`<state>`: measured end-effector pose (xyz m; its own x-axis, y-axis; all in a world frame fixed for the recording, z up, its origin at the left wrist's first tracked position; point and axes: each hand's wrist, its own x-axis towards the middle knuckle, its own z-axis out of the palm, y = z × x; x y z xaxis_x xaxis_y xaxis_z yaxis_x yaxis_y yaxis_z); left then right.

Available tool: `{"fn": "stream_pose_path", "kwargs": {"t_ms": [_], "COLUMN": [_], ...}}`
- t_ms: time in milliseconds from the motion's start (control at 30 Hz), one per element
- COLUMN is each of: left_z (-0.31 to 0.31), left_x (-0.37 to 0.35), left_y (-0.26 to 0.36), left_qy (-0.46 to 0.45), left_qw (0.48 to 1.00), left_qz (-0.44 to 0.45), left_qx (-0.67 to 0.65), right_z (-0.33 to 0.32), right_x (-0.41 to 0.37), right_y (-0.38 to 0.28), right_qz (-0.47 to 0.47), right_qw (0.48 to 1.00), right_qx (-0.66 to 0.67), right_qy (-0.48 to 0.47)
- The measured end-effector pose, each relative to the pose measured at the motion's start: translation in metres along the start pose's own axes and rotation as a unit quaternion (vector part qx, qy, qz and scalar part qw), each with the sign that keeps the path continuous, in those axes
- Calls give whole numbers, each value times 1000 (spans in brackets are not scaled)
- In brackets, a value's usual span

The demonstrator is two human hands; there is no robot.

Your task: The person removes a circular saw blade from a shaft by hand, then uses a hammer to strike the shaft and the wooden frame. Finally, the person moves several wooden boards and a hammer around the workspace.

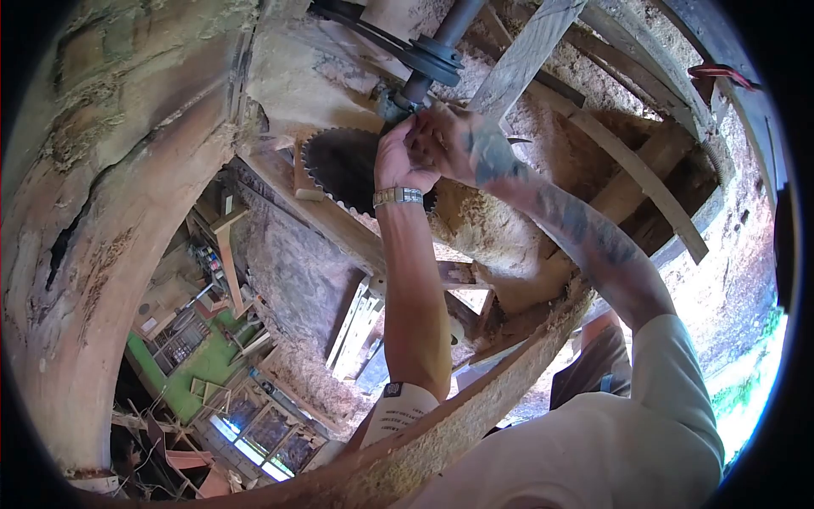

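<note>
Steel saw blade point(339, 170) is tended at its shaft point(416, 86) by left hand point(398, 157) and right hand point(458, 140), grips clenched on something hidden; teeth should be avoided.

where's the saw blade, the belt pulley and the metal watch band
saw blade point(339, 165): head view, on the dark flat face, inside the teeth
belt pulley point(434, 58): head view, on its grooved rim
metal watch band point(398, 196): head view, on the links across the wrist
</note>
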<state>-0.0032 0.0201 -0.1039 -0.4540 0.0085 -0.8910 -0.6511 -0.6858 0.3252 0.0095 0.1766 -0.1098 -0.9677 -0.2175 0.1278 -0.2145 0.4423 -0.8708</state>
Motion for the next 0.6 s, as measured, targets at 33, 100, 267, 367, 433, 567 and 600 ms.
{"fn": "stream_pose_path", "kwargs": {"t_ms": [33, 100, 267, 367, 433, 567, 600], "left_z": [-4, -4, 9, -6, 9, 31, 23], "left_x": [5, 3, -13, -6, -27, -79, -89], "left_y": [0, 3, 3, 3, -4, 1, 8], "left_qy": [11, 12, 5, 17, 73, 164, 200], "left_qw": [1000, 1000, 1000, 996, 982, 854, 757], "left_qz": [9, 2, 14, 71, 146, 349, 442], "left_qx": [15, 11, -9, 46, 95, 350, 438], "right_z": [-7, -5, 15, 14, 14, 22, 38], "right_x": [0, 0, 5, 3, 8, 14, 10], "right_y": [-4, -6, -4, -6, -1, 2, 13], "right_qz": [-29, -67, -118, -142, -169, -194, -218], "right_qw": [999, 989, 969, 961, 955, 944, 929], "right_qx": [-30, -132, -215, -238, -243, -266, -296], "right_qy": [17, -19, -35, -18, -13, 14, 46]}}
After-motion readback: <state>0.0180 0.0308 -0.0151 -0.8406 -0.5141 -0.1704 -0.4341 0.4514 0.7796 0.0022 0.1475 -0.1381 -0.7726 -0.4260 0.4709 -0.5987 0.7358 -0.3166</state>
